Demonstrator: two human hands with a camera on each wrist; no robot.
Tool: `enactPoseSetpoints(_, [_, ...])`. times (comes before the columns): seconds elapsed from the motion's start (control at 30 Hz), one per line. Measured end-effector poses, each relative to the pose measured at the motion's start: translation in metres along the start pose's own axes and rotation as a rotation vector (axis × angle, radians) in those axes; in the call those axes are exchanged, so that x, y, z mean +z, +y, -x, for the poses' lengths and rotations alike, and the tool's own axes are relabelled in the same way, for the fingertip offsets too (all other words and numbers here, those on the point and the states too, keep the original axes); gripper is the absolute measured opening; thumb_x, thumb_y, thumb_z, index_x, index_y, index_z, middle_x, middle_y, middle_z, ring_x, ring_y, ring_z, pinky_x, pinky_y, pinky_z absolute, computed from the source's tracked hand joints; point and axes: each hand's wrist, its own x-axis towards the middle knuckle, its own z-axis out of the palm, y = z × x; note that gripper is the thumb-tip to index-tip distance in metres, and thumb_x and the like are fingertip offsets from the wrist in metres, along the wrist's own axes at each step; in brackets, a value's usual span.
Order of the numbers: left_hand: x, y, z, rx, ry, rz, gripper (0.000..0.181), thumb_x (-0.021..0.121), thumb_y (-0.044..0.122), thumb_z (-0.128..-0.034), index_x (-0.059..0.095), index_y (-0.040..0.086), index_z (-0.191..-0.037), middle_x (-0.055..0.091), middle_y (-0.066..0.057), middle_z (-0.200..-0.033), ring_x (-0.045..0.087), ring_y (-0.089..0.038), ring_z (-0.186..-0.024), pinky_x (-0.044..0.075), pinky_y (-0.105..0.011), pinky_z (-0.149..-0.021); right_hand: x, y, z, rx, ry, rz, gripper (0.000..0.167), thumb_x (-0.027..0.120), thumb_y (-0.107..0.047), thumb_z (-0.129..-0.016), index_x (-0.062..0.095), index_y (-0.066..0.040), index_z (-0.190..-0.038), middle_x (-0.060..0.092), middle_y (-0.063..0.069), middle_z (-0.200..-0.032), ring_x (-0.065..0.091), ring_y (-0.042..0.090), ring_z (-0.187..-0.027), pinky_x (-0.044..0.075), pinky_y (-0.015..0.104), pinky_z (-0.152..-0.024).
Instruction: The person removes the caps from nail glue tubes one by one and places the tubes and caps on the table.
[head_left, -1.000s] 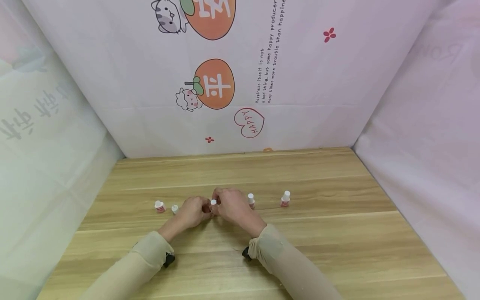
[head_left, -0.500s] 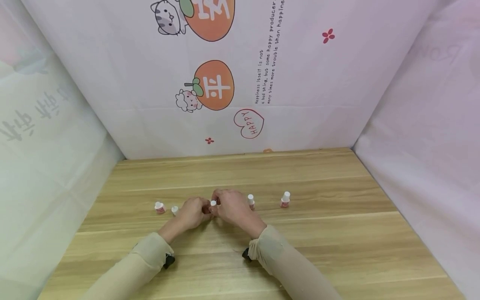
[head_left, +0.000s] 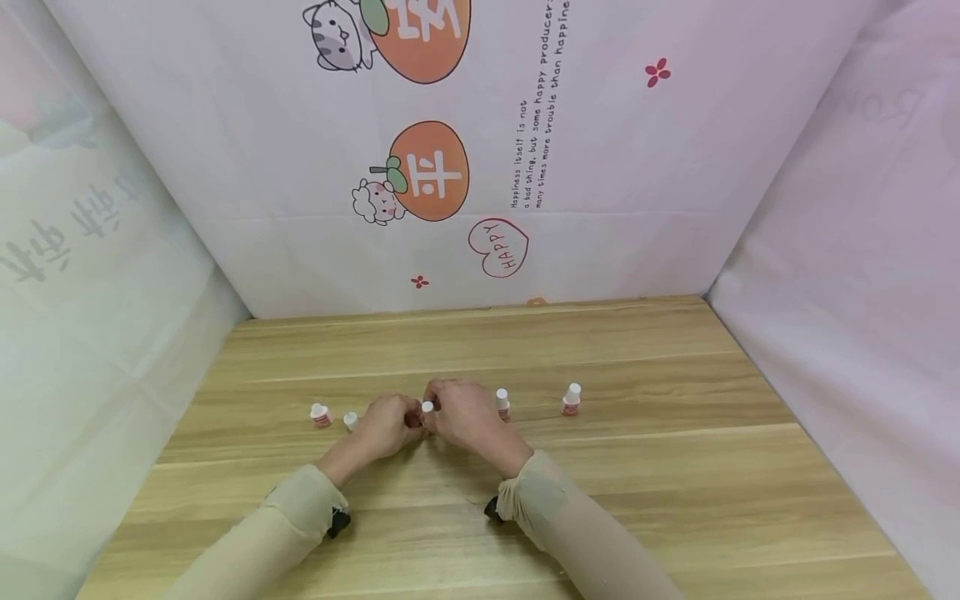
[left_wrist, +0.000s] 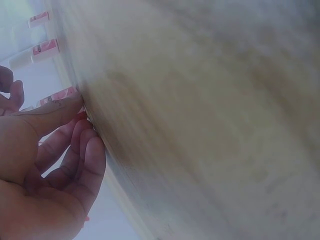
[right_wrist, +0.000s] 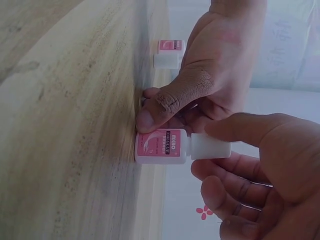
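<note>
Gripping the lower body of a nail-glue bottle [right_wrist: 161, 145] with the left hand [head_left: 385, 425], pressing with the thumb near its base and curling the fingers in behind. Pinching the same bottle's white cap [right_wrist: 215, 146] between thumb and fingers of the right hand [head_left: 467, 413]. Standing upright on the wooden tabletop [head_left: 675, 500], between both hands, with the cap at its neck; impossible to tell how tightly screwed. Just beside the right hand and partly hidden by it: a capped bottle [head_left: 502, 405]. Farther right, well apart from both hands: another pink-labelled bottle [head_left: 571, 402]. Near the left hand, on its outer side: a loose cap [head_left: 350, 421], and just beyond it, a shorter-looking bottle [head_left: 321, 417]. Clad in beige sleeves [head_left: 255, 533], with black bands [head_left: 340, 522] showing by the cuffs. Behind the tabletop: a white backdrop [head_left: 600, 242], printed with orange fruits, red flowers and a heart reading HAPPY.
</note>
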Motion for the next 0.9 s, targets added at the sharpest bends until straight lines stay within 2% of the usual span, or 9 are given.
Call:
enactPoseSetpoints(0.13, [0.0003, 0.0002, -0.0002, -0.007, -0.001, -0.006, 0.013, 0.080, 0.017, -0.0831, 0.069, 0.016, -0.077, 0.064, 0.006, -0.072, 0.053, -0.006, -0.066, 0.046, -0.025, -0.064, 0.0005, 0.0008, 0.0000, 0.002, 0.006, 0.009, 0.023, 0.071, -0.046, -0.090, 0.067, -0.027, -0.102, 0.066, -0.011, -0.090, 0.060, 0.012, -0.079, 0.046, 0.027, -0.057])
enactPoseSetpoints(0.5, [0.0008, 0.0008, -0.0001, -0.024, -0.001, -0.005, 0.013, 0.081, 0.017, -0.0826, 0.069, 0.017, -0.077, 0.064, 0.007, -0.073, 0.054, -0.007, -0.067, 0.047, -0.027, -0.066, -0.0002, 0.0002, 0.0006, 0.005, 0.019, 0.003, 0.019, 0.072, -0.042, -0.089, 0.067, -0.027, -0.098, 0.065, -0.012, -0.086, 0.058, 0.011, -0.076, 0.044, 0.027, -0.056])
enactPoseSetpoints(0.77, [0.0010, 0.0009, 0.0003, -0.025, -0.004, 0.000, 0.012, 0.080, 0.017, -0.0834, 0.070, 0.017, -0.078, 0.064, 0.007, -0.073, 0.054, -0.007, -0.068, 0.047, -0.027, -0.066, 0.0004, 0.0005, 0.0002, 0.006, 0.004, 0.016, 0.022, 0.071, -0.043, -0.089, 0.067, -0.028, -0.105, 0.068, -0.012, -0.093, 0.061, 0.012, -0.082, 0.046, 0.029, -0.056])
enactPoseSetpoints(0.9, [0.0002, 0.0018, 0.0003, -0.027, -0.005, 0.000, 0.011, 0.080, 0.016, -0.0837, 0.070, 0.016, -0.079, 0.065, 0.006, -0.073, 0.054, -0.007, -0.068, 0.047, -0.027, -0.066, 0.0004, 0.0013, -0.0001, 0.007, 0.013, -0.002, 0.025, 0.071, -0.046, -0.089, 0.067, -0.027, -0.106, 0.069, -0.011, -0.094, 0.061, 0.012, -0.080, 0.045, 0.027, -0.055])
